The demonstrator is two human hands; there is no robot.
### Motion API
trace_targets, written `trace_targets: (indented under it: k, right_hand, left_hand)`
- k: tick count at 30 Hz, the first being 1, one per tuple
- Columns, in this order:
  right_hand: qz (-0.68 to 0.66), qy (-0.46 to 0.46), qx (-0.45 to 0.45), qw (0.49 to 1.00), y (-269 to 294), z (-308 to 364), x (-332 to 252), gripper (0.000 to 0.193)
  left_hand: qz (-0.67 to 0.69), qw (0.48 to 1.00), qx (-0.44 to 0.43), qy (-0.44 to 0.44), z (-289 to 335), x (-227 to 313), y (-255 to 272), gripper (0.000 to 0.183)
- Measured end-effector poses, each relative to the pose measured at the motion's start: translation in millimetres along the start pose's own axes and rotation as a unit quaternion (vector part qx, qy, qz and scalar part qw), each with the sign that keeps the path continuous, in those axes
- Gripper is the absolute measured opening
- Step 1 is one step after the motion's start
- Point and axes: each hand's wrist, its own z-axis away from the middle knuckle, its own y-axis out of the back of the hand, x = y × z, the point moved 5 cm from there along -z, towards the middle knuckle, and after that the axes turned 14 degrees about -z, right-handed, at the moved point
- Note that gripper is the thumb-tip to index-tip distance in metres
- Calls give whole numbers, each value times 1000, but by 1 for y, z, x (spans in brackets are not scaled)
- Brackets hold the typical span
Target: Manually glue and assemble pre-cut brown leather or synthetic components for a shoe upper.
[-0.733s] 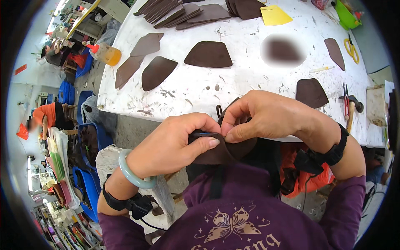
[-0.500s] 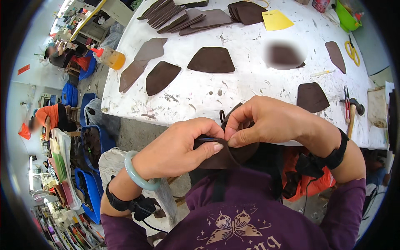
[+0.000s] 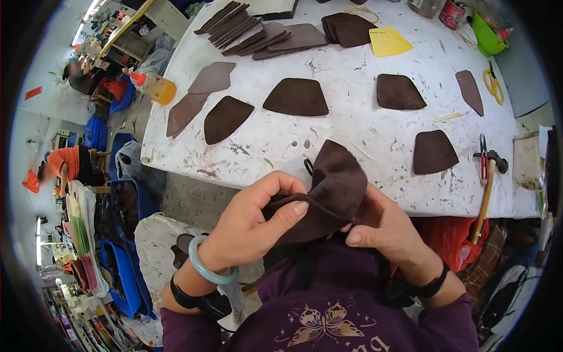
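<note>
Between my hands, at the table's front edge, is a folded dark brown piece that looks like soft leather, with a small dark loop at its upper left. My left hand pinches the piece's folded rim, thumb on top and index finger curled behind. On the opposite side my right hand holds its lower right edge. The right thumb shows at the front, while most of those fingers are hidden behind the material. Flat brown cut pieces lie beyond, the nearest ones being a middle panel and a right-hand panel.
Stacked brown pieces and a yellow card lie at the back of the white table. A glue bottle stands at the left edge. At right are yellow-handled scissors, red-handled pliers and a hammer.
My right hand has let go of its pinch beside my left thumb and moved down to the piece's right edge. The brown piece now stands more spread out; my left hand keeps its grip.
</note>
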Motion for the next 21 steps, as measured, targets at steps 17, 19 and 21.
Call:
trace_targets:
  k: [17, 19, 21]
  right_hand:
    - [5, -15, 21, 1000, 4, -12, 14, 23]
    - [-6, -17, 6, 1000, 3, -13, 16, 21]
    - [-29, 12, 19, 999, 4, -15, 17, 20]
  left_hand:
    - [-60, 997, -35, -26, 1, -8, -10, 19]
    - [-45, 997, -60, -11, -1, -10, -11, 19]
    - [19, 997, -68, 11, -3, -13, -12, 19]
